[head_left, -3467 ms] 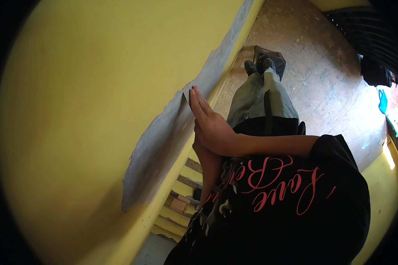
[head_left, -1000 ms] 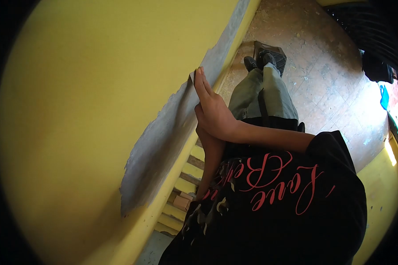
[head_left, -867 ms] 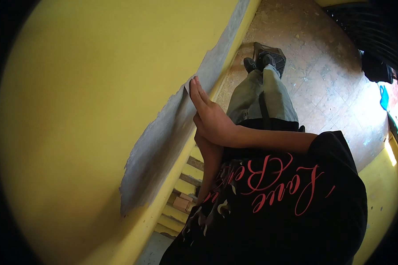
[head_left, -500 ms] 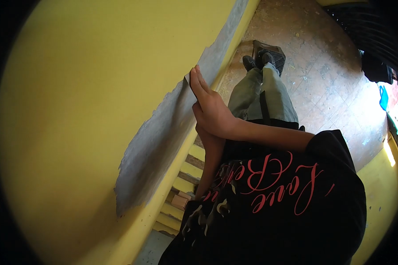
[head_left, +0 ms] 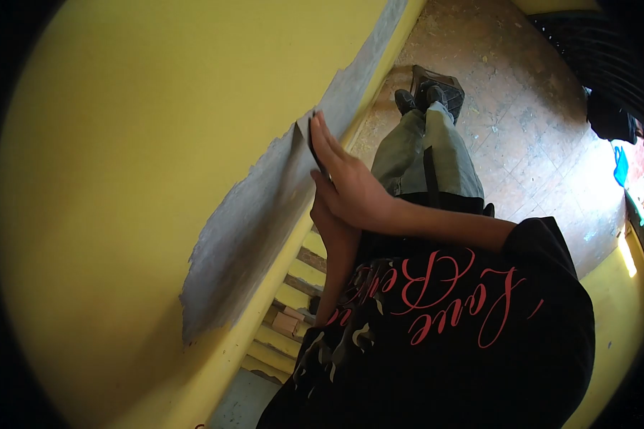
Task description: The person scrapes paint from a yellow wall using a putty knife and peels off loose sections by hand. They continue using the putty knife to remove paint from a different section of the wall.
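Observation:
My right hand (head_left: 358, 187) is against the yellow wall (head_left: 150, 143), at the upper part of a long grey bare patch (head_left: 243, 222) with ragged edges. It grips a thin flat blade (head_left: 305, 134), whose light corner and dark edge show beside the fingertips; two fingers lie stretched along it and the thumb is below. Just under it is my left hand (head_left: 330, 220), close to the wall's edge. Its fingers are mostly hidden behind my right hand, so what it holds does not show.
Yellow slats (head_left: 285, 297) with a brown block (head_left: 287, 322) lie beyond the wall's edge. A dark crate (head_left: 447, 89) stands by my feet on the tiled floor (head_left: 515, 136). Dark ribbed objects (head_left: 587, 50) and a blue item (head_left: 620, 168) are at the right.
My right hand and the blade have shifted slightly down and to the right, and the blade's light corner shows more. My left hand has moved a little to the left.

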The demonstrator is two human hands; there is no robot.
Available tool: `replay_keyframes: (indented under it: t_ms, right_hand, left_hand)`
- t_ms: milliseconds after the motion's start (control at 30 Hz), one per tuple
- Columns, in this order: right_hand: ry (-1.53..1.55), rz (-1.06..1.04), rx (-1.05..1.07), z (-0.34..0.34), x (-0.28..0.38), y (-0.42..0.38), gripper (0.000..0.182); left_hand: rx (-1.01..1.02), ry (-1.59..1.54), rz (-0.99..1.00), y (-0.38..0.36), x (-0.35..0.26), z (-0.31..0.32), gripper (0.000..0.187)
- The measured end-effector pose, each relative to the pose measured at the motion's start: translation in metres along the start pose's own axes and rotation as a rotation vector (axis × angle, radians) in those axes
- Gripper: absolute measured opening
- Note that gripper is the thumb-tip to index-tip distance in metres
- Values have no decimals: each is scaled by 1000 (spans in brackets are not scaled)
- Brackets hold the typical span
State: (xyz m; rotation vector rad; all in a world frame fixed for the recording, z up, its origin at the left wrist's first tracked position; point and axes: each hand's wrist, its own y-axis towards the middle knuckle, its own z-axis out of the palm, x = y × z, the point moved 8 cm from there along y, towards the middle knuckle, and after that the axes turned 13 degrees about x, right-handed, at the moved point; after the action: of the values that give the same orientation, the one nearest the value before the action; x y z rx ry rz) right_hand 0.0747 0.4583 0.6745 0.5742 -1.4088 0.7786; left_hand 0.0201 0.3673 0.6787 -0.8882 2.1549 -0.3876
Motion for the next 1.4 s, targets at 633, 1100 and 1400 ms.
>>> replay_keyframes:
  t_ms: [633,1100,1400]
  right_hand:
    - [-266,-72,17,26,54,-16,60]
    - [-260,-80,-53,17,61,-6,56]
    - [-273,-113,-149,6,56,-4,60]
  left_hand:
    - [100,138,-78,-28,4,-37,41]
    - [108,117,-22,-20,-4,-37,38]
    - [103,5,29,-11,-32,-41,36]
